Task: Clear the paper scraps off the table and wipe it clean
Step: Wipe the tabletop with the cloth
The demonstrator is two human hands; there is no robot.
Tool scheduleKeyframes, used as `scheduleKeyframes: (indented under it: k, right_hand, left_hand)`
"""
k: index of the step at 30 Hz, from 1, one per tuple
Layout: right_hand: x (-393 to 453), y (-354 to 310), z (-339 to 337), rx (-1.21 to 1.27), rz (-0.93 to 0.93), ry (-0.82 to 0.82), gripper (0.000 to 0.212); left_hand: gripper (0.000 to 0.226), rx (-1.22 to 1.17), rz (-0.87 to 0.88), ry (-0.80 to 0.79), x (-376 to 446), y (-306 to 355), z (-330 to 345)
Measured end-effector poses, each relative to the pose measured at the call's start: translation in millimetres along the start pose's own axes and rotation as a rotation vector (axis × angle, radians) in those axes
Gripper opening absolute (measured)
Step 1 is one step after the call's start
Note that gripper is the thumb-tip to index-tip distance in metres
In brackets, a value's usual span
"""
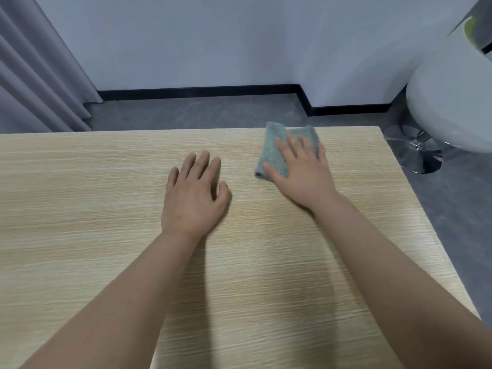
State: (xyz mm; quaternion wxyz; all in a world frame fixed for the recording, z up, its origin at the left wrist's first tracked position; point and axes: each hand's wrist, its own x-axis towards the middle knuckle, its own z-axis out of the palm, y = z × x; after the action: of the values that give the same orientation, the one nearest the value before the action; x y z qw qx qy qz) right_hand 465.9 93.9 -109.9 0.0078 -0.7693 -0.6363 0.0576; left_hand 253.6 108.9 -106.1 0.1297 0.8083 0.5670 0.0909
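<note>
A light wood-grain table point(80, 209) fills the lower view. A folded grey-green cloth point(274, 150) lies flat near the table's far right corner. My right hand point(303, 171) presses on the cloth with straight, spread fingers, covering its right half. My left hand point(194, 193) rests palm down on the bare tabletop to the left of the cloth, fingers straight and slightly apart, touching nothing else. No paper scraps show on the table.
A white stool point(450, 102) with a chrome base point(415, 150) stands just past the table's right edge. Grey curtains point(34, 83) hang at the far left. Grey floor and a white wall with black skirting lie beyond the far edge.
</note>
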Motion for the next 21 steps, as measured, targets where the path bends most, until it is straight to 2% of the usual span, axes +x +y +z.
scheduleKeyframes:
  k: [7,11,14,17,21]
  right_hand:
    - [10.7,-1.7,3.4,0.036,0.158,0.027,0.070]
    - [13.0,-14.1,4.7,0.053,0.266,0.006,0.068]
    - [20.2,-36.6,4.6,0.070,0.304,-0.018,0.066]
    - [22.5,-77.8,5.3,0.038,0.157,-0.032,0.067]
    - [2.1,-140.0,12.7,0.033,-0.274,0.007,0.063]
  left_hand:
    - [0.049,-0.192,0.095,-0.040,2.0,-21.0,-16.8]
    - [0.054,0.003,0.063,0.006,-7.9,-64.4,-30.4]
    - [0.057,0.063,0.021,-0.054,-16.1,-85.9,-31.6]
    - [0.058,0.066,0.016,-0.083,-18.6,-89.1,-28.4]
    - [0.063,0.052,0.015,-0.044,-18.2,-88.0,-27.1]
